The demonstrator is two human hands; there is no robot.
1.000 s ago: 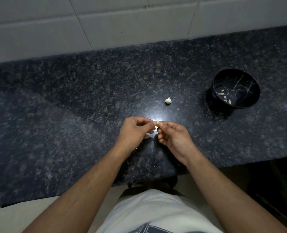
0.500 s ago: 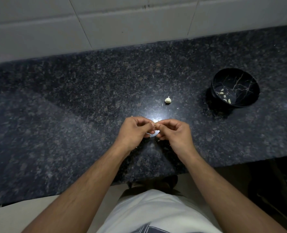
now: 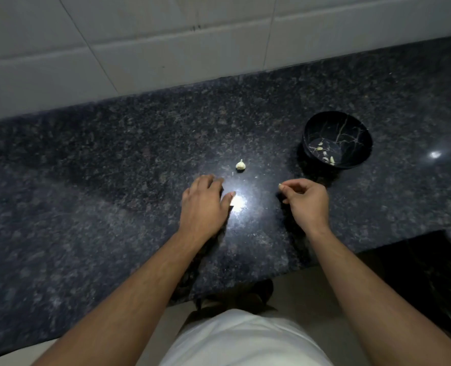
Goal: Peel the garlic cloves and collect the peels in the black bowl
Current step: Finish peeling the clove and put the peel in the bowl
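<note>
Peel disposal in hand: right hand (image 3: pixel 306 200) fingers pinch a small pale piece, apparently peel, bowl (image 3: pixel 356 133) at its 1 o'clock holding peels; left hand (image 3: pixel 202 204) fingers relaxed, clove (image 3: pixel 240 165) at its 1 o'clock on tabletop (image 3: pixel 87 194); next, release over bowl.

The room is dim. One bright spot of glare shines on the dark table (image 3: pixel 113 207) between the two hands, and a smaller one sits far right. Soft shadows fall beside the black bowl (image 3: pixel 336 140) and under the arms. The wall tiles bend at the edges. Everything looks a little blurry.
</note>
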